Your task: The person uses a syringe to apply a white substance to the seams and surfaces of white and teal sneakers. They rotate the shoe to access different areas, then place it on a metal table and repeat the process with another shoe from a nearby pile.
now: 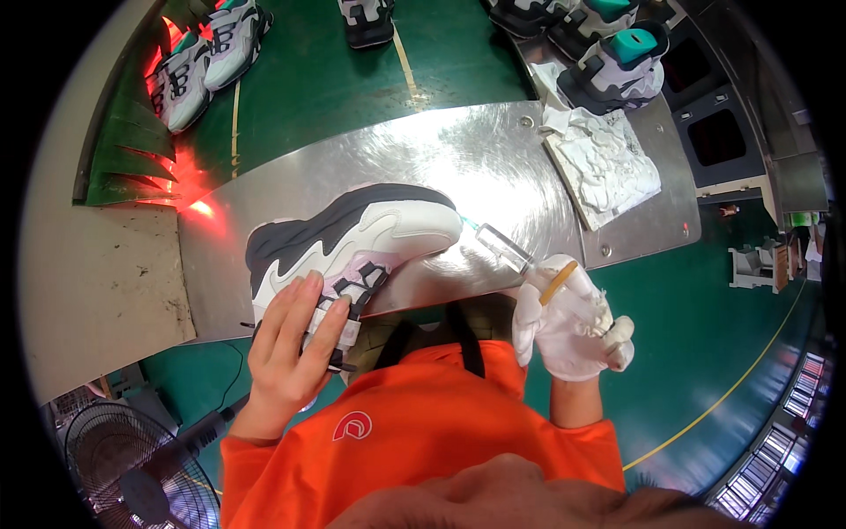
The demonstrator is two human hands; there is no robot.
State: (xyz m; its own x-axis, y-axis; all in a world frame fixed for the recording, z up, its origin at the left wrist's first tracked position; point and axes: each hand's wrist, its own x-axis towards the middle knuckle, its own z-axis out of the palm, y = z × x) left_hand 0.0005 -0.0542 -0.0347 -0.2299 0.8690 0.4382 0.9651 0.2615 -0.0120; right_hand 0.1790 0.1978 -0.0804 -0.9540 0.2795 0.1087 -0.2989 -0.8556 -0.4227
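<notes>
The person's bare left hand [295, 339] lies over a white, black and pale-lilac sports shoe [352, 242], fingers a little spread and pressed on its laced upper, gripping it; the thumb is out of my sight. The shoe is tipped on its side at the near edge of a shiny steel work surface [291, 189], left of the middle, with its thick black-and-white sole turned to the far edge and its toe pointing right. I can't tell whether it rests on the metal or is held just above.

The right hand [564, 322], in a thin white glove with a yellowish band [558, 282] across it, has its fingers curled around the back end of a clear plastic syringe [504, 249]. The syringe slants over the near edge, its teal tip right by the shoe's toe; whether they touch, I can't make out.

Toward the right end of the surface, a crumpled white cloth [608, 163] lies on a flat board, with a similar shoe holding a teal insert [633, 46] just beyond it. Past the far edge, more shoes [236, 44] stand on a green belt [308, 88].
</notes>
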